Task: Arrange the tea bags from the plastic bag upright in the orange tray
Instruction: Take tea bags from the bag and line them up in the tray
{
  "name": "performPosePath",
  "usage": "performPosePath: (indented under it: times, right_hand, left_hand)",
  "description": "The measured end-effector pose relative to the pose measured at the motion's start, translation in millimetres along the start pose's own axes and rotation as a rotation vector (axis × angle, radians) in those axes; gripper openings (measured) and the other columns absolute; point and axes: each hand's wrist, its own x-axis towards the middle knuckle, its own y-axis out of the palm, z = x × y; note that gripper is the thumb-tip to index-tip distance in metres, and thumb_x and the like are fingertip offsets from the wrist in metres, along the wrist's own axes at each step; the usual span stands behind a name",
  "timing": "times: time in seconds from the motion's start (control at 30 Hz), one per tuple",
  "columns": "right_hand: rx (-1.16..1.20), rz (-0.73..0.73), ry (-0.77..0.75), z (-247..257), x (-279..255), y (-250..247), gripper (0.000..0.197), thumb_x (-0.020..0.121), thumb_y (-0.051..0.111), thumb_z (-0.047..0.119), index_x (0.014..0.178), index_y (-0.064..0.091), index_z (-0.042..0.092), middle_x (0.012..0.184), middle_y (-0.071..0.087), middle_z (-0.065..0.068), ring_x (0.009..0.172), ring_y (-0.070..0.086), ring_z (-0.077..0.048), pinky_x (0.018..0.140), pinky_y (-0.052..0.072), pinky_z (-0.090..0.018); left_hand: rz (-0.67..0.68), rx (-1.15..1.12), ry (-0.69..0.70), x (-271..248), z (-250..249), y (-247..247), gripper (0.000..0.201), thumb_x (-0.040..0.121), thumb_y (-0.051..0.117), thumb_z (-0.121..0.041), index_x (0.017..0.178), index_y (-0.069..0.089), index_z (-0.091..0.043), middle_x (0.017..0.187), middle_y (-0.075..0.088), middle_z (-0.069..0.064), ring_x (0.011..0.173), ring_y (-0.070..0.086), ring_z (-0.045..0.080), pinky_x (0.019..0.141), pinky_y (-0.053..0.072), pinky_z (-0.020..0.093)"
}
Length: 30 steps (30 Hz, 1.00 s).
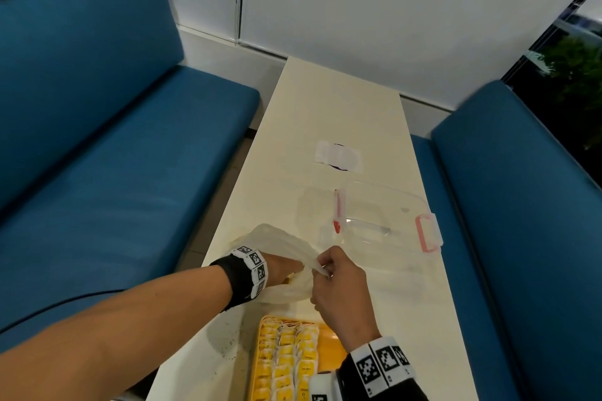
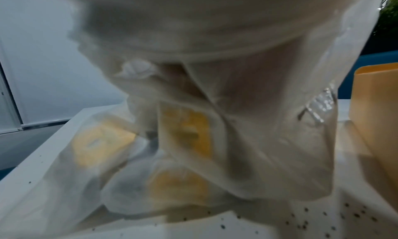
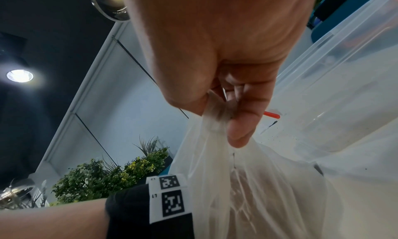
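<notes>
Thin, translucent, crumpled plastic bag (image 1: 286, 257) on the table (image 1: 338, 114), its gathered rim pinched by the right hand's (image 1: 338, 283) curled fingers (image 3: 239, 132), the left hand (image 1: 280, 270) inside with fingers hidden; loose yellow-labelled tea bags (image 2: 185, 128) within, upright rows filling the rectangular orange tray (image 1: 332, 343) just nearer.

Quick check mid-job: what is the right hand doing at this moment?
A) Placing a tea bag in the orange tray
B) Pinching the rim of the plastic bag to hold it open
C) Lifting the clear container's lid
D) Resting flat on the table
B: the right hand pinches a bunched edge of the plastic bag, clearly seen in the right wrist view, while the left hand reaches inside it.
</notes>
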Motion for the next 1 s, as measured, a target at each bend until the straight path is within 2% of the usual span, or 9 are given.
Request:
performPosePath:
  times: [0.1, 0.17, 0.27, 0.4, 0.5, 0.57, 0.67, 0.83, 1.0]
  right_hand:
    - [0.030, -0.001, 0.020, 0.3, 1.4, -1.0, 0.020, 0.088, 0.051, 0.007, 0.085, 0.054, 0.026, 0.079, 0.066, -0.001, 0.061, 0.067, -0.023, 0.056, 0.059, -0.041]
    - [0.074, 0.000, 0.041, 2.6, 0.7, -4.2, 0.016, 0.091, 0.051, 0.005, 0.086, 0.055, 0.020, 0.077, 0.065, -0.004, 0.055, 0.067, -0.027, 0.049, 0.056, -0.034]
    - [0.116, -0.012, 0.056, 5.2, -0.5, -10.5, 0.012, 0.093, 0.052, 0.005, 0.087, 0.054, 0.015, 0.075, 0.065, -0.006, 0.054, 0.067, -0.030, 0.047, 0.055, -0.031]
    - [0.158, -0.018, 0.104, 4.1, -0.3, -17.5, 0.010, 0.094, 0.051, 0.005, 0.088, 0.055, 0.012, 0.076, 0.063, -0.006, 0.054, 0.068, -0.032, 0.049, 0.056, -0.031]
    - [0.149, -0.017, 0.125, -0.7, 1.2, -21.6, 0.010, 0.093, 0.052, 0.005, 0.087, 0.055, 0.012, 0.077, 0.064, -0.007, 0.050, 0.068, -0.027, 0.056, 0.060, -0.043]
    - [0.153, -0.006, 0.135, -3.5, 1.6, -23.1, 0.008, 0.092, 0.053, 0.006, 0.087, 0.056, 0.011, 0.077, 0.065, -0.008, 0.049, 0.068, -0.026, 0.059, 0.059, -0.049]
    - [0.162, 0.003, 0.127, -4.6, -0.5, -22.8, 0.005, 0.091, 0.056, 0.007, 0.088, 0.056, 0.011, 0.078, 0.066, -0.008, 0.049, 0.069, -0.026, 0.060, 0.059, -0.052]
    - [0.170, 0.005, 0.087, -4.9, -6.2, -19.5, 0.004, 0.091, 0.058, 0.009, 0.089, 0.056, 0.010, 0.081, 0.064, -0.008, 0.051, 0.069, -0.026, 0.062, 0.060, -0.049]
    - [0.156, 0.026, 0.069, -1.6, -13.6, -17.8, 0.004, 0.091, 0.060, 0.011, 0.090, 0.056, 0.010, 0.086, 0.065, -0.010, 0.055, 0.070, -0.028, 0.061, 0.061, -0.047]
  left_hand:
    - [-0.123, -0.039, -0.026, -0.8, -9.7, -7.2, 0.036, 0.099, 0.043, -0.023, 0.065, 0.040, -0.029, 0.065, 0.043, -0.008, 0.068, 0.043, 0.016, 0.081, 0.047, 0.032]
    - [-0.182, -0.015, 0.001, -16.6, -20.2, -17.7, 0.037, 0.100, 0.041, -0.025, 0.064, 0.040, -0.029, 0.063, 0.043, -0.010, 0.061, 0.042, 0.011, 0.068, 0.040, 0.026]
    - [-0.170, 0.011, 0.054, -36.5, -29.6, -26.7, 0.033, 0.105, 0.038, -0.018, 0.073, 0.043, -0.026, 0.078, 0.051, -0.007, 0.067, 0.042, 0.007, 0.066, 0.032, 0.019]
    - [-0.164, 0.142, 0.071, -62.9, -38.7, -38.7, 0.018, 0.102, 0.046, -0.009, 0.112, 0.059, -0.016, 0.108, 0.064, 0.005, 0.099, 0.061, 0.021, 0.081, 0.037, 0.024]
    - [-0.249, 0.204, 0.209, -78.3, -36.3, -41.4, 0.051, 0.094, 0.055, -0.001, 0.140, 0.049, -0.024, 0.132, 0.061, -0.001, 0.112, 0.063, 0.018, 0.089, 0.046, 0.025]
    - [-0.304, 0.174, 0.286, -87.5, -33.0, -42.8, 0.067, 0.091, 0.056, 0.002, 0.146, 0.041, -0.033, 0.139, 0.055, -0.003, 0.112, 0.063, 0.016, 0.093, 0.053, 0.030]
    - [-0.397, -0.013, 0.318, -100.2, -25.3, -36.6, 0.064, 0.092, 0.056, 0.001, 0.142, 0.045, -0.038, 0.143, 0.048, -0.010, 0.122, 0.055, 0.010, 0.099, 0.051, 0.031]
    - [-0.637, -0.570, 0.296, -126.3, -18.7, -18.1, 0.050, 0.087, 0.070, -0.003, 0.124, 0.062, -0.035, 0.128, 0.060, -0.014, 0.117, 0.056, 0.002, 0.093, 0.046, 0.010]
    - [-0.688, -1.028, 0.216, -148.4, -22.2, -2.0, 0.048, 0.085, 0.072, 0.001, 0.117, 0.069, -0.034, 0.119, 0.070, -0.011, 0.111, 0.065, 0.007, 0.097, 0.055, 0.033]
